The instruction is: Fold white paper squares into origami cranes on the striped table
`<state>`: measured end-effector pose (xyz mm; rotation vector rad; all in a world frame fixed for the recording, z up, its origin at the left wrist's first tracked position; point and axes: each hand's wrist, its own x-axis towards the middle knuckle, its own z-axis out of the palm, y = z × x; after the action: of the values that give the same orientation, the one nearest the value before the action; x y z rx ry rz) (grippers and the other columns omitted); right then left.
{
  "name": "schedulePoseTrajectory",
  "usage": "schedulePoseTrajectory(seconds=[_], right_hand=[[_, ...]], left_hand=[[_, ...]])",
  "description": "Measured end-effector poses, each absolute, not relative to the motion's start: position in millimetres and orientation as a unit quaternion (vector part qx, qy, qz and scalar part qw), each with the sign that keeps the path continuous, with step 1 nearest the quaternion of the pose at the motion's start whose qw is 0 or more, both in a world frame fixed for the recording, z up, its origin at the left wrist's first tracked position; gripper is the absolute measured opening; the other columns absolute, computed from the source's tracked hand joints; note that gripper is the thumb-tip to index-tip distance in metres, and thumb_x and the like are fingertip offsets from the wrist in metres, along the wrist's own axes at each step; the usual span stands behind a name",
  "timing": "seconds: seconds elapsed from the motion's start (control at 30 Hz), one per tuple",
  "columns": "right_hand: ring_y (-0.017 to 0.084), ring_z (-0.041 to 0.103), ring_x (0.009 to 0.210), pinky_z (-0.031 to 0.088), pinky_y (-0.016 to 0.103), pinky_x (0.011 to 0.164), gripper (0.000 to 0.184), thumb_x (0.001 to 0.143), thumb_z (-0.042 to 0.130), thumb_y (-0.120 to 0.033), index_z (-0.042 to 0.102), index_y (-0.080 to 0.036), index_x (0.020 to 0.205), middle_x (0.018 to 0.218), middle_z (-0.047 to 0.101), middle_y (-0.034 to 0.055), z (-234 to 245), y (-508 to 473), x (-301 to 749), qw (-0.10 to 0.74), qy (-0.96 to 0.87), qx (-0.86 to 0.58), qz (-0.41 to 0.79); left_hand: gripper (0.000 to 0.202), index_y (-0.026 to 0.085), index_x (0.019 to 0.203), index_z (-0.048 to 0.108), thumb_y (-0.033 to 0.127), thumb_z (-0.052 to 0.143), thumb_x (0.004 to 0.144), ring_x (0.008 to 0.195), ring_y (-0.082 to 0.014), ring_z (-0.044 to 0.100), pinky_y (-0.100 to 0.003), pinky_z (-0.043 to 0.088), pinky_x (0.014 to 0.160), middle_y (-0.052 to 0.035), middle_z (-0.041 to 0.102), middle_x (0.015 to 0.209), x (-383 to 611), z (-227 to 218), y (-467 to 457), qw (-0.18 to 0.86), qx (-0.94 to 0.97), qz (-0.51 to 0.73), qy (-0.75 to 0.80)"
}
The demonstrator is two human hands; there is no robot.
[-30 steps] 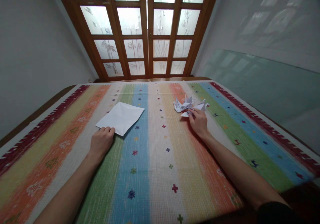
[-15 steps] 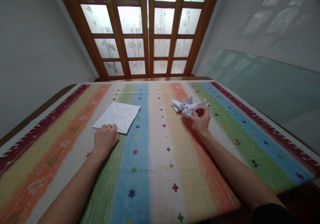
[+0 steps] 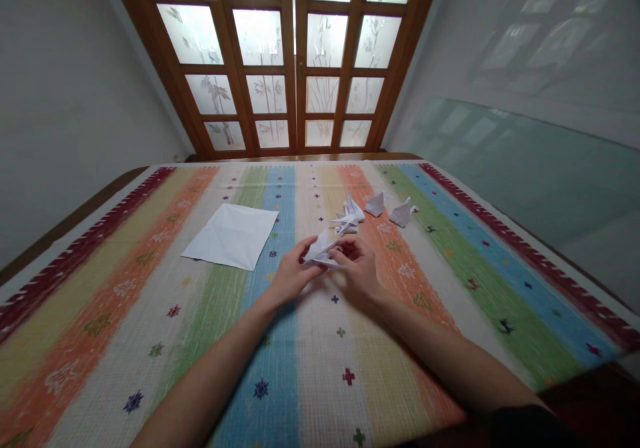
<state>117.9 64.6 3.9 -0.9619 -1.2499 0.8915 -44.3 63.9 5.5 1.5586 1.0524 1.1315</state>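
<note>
Folded paper (image 3: 319,253) | left hand (image 3: 291,273), right hand (image 3: 363,268) pinching it | striped tablecloth (image 3: 320,341) below | glazed doors (image 3: 320,95) beyond

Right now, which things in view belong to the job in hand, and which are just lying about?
In use:
folded white piece, held by left hand and right hand

Lying about, though possibly related:
flat white sheet
other folded papers
striped tablecloth

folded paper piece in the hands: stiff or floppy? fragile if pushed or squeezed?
The folded paper piece looks like thin paper, so likely light. Its folds probably make it stiffer than the flat sheet. Thin edges could bend if pushed, and a hard grip might crush it.
</note>
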Motion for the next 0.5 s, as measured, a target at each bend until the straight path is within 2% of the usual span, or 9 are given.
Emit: schedulePoseTrajectory(seconds=[0.07, 0.1, 0.2, 0.27, 0.37, 0.5], right_hand=[[0.017, 0.062, 0.074, 0.052, 0.030, 0.069, 0.018, 0.073, 0.068, -0.033, 0.060, -0.022, 0.085, 0.080, 0.063, 0.0015, -0.9, 62.4, 110.2, 0.615, -0.534, -0.416, 0.404], [0.017, 0.062, 0.078, 0.053, 0.031, 0.071, 0.022, 0.073, 0.068, -0.034, 0.060, -0.022, 0.090, 0.085, 0.063, 0.0024, -4.3, 61.4, 107.9, 0.620, -0.518, -0.423, 0.411], [0.016, 0.062, 0.080, 0.054, 0.030, 0.071, 0.041, 0.070, 0.071, -0.037, 0.054, -0.024, 0.105, 0.095, 0.061, 0.0034, -15.4, 57.5, 105.6, 0.625, -0.461, -0.436, 0.455], [0.014, 0.061, 0.072, 0.053, 0.028, 0.065, 0.045, 0.067, 0.073, -0.037, 0.051, -0.024, 0.105, 0.092, 0.061, 0.0014, -19.7, 54.3, 105.1, 0.607, -0.441, -0.430, 0.503], [0.012, 0.058, 0.060, 0.050, 0.025, 0.056, 0.039, 0.064, 0.075, -0.038, 0.053, -0.023, 0.092, 0.079, 0.061, -0.0023, -18.8, 49.8, 102.7, 0.559, -0.457, -0.409, 0.559], [0.013, 0.053, 0.052, 0.046, 0.025, 0.049, 0.030, 0.065, 0.074, -0.042, 0.055, -0.022, 0.077, 0.062, 0.058, -0.0041, -11.7, 47.1, 99.6, 0.532, -0.495, -0.406, 0.554]], left_hand=[[0.034, 0.015, 0.098, 0.064, 0.029, 0.072, 0.068, 0.082, -0.0183, 0.064, -0.030, 0.049, 0.076, -0.0071, 0.069, 0.093, -36.4, 0.1, 66.3, 0.480, 0.572, 0.492, 0.449], [0.030, 0.014, 0.092, 0.063, 0.031, 0.071, 0.068, 0.075, -0.0170, 0.064, -0.029, 0.049, 0.070, -0.0053, 0.069, 0.084, -33.9, -2.2, 66.4, 0.494, 0.533, 0.511, 0.459], [0.042, 0.017, 0.095, 0.051, 0.038, 0.073, 0.066, 0.057, -0.0131, 0.060, -0.024, 0.045, 0.055, 0.0003, 0.066, 0.072, -29.9, -7.3, 63.7, 0.553, 0.426, 0.555, 0.453], [0.047, 0.021, 0.094, 0.043, 0.043, 0.073, 0.065, 0.051, -0.0111, 0.056, -0.022, 0.042, 0.051, 0.0048, 0.061, 0.067, -28.3, -9.4, 60.7, 0.579, 0.394, 0.565, 0.435], [0.044, 0.022, 0.083, 0.039, 0.048, 0.071, 0.068, 0.050, -0.0088, 0.050, -0.020, 0.040, 0.051, 0.0080, 0.052, 0.062, -26.3, -11.6, 57.0, 0.564, 0.411, 0.568, 0.436], [0.032, 0.019, 0.084, 0.049, 0.048, 0.061, 0.078, 0.066, -0.0118, 0.053, -0.024, 0.044, 0.065, 0.0024, 0.055, 0.074, -26.0, -12.3, 52.3, 0.464, 0.509, 0.547, 0.476]])
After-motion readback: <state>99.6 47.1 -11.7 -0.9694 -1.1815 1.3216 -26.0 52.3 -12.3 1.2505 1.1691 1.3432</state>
